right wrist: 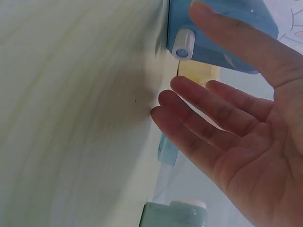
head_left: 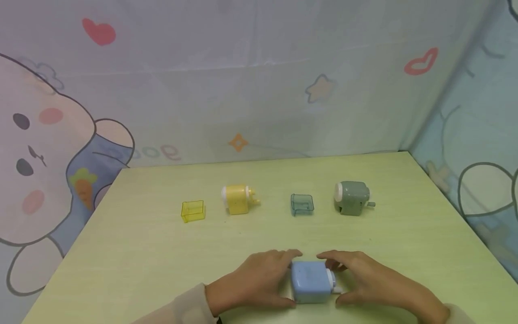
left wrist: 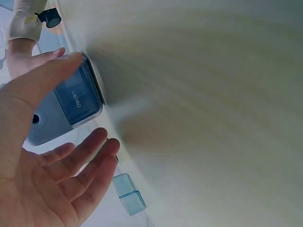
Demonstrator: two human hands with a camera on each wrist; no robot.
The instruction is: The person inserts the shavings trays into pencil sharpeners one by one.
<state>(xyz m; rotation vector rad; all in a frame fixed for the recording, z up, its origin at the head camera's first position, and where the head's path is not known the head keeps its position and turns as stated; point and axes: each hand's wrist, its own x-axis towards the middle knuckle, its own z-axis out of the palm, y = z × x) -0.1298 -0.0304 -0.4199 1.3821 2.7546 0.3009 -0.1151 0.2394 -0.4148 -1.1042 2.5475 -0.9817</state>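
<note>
Across a pale table [head_left: 133,256], left to right: yellow tray [head_left: 195,216], yellow sharpener [head_left: 237,199], teal tray [head_left: 302,209], grey-green sharpener [head_left: 353,198]; behind, a cartoon-printed cloth [head_left: 263,99].

And here we have the front sharpener [head_left: 310,282] on the desk [head_left: 133,252], a row well behind it, tray [head_left: 195,217] at the left end, second sharpener [head_left: 237,200] next, second tray [head_left: 302,211] rightward, third sharpener [head_left: 353,198] at the right end, curtain [head_left: 267,112] behind everything.
</note>
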